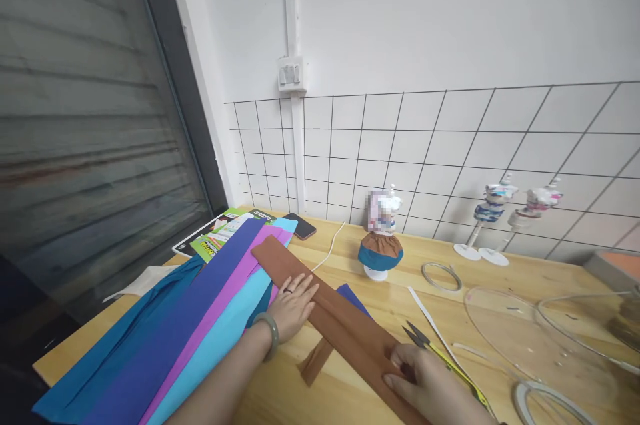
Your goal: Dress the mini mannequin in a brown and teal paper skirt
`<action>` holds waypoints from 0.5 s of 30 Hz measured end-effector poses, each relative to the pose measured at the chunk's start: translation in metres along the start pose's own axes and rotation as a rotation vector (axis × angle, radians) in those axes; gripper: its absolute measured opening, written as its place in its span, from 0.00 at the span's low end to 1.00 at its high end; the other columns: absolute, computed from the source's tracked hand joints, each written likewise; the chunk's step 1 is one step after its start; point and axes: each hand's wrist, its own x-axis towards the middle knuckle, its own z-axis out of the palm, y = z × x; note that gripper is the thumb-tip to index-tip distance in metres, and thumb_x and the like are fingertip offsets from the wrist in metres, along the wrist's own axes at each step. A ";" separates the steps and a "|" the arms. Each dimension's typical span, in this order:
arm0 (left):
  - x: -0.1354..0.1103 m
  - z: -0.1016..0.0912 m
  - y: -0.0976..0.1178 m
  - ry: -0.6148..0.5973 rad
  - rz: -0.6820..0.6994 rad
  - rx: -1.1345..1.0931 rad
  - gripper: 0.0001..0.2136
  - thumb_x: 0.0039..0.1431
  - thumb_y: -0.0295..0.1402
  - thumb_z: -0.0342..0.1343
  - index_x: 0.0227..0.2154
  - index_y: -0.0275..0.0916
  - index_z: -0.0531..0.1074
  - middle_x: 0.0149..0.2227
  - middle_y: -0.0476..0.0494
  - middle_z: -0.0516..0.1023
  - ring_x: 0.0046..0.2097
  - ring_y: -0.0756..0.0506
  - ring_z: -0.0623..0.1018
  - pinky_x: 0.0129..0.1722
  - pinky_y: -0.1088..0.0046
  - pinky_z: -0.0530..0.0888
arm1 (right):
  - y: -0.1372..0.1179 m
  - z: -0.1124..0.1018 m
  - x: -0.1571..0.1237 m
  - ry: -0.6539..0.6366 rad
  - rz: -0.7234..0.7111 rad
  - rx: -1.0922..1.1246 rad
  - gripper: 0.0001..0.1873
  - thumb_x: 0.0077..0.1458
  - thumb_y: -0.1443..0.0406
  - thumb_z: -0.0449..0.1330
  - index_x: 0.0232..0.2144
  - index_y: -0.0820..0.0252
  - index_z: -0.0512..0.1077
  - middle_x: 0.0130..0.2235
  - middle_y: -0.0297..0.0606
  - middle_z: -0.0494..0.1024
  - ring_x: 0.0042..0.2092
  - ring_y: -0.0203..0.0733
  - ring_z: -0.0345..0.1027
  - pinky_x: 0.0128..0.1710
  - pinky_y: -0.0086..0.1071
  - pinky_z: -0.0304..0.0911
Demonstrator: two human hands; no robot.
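A long brown strip of crepe paper (330, 308) lies diagonally across the wooden table (390, 292). My left hand (293, 305) rests flat on its upper part, fingers stretched out, with a ring and a pale green bangle on that arm. My right hand (430, 385) presses on the strip's near end, fingers curled down onto it. Beside my left hand lie folded crepe sheets in purple (200, 312), violet, light blue and teal (125, 338). A small brown piece (315, 362) lies under the strip. Yellow-handled snips (440, 355) lie just right of my right hand.
A doll figure with a brown and teal skirt (381, 238) stands behind the strip; two more figures on stands (493, 212) are at the back right. A phone (303, 225), booklets (220, 232), a tape ring (441, 276), clear plastic domes (525, 332) and a wire grid on the wall surround the work.
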 end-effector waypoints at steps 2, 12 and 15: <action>0.000 0.002 -0.001 0.000 0.001 -0.001 0.22 0.56 0.44 0.42 0.54 0.48 0.56 0.59 0.45 0.53 0.60 0.43 0.49 0.57 0.58 0.42 | -0.001 -0.001 -0.001 0.009 -0.005 -0.010 0.08 0.44 0.63 0.52 0.18 0.57 0.57 0.23 0.30 0.70 0.27 0.37 0.63 0.27 0.28 0.54; 0.006 -0.009 0.010 -0.240 -0.086 0.222 0.38 0.45 0.60 0.39 0.57 0.45 0.46 0.62 0.42 0.41 0.61 0.41 0.41 0.57 0.56 0.40 | 0.011 0.000 -0.010 -0.032 -0.034 0.027 0.09 0.44 0.62 0.53 0.18 0.57 0.57 0.23 0.29 0.66 0.27 0.35 0.59 0.26 0.27 0.53; 0.010 -0.012 0.010 -0.256 -0.093 0.224 0.40 0.42 0.61 0.41 0.57 0.45 0.47 0.62 0.41 0.43 0.61 0.40 0.42 0.57 0.56 0.42 | 0.018 -0.002 -0.016 -0.075 -0.058 0.110 0.11 0.45 0.60 0.54 0.18 0.57 0.56 0.23 0.29 0.65 0.27 0.35 0.60 0.27 0.26 0.54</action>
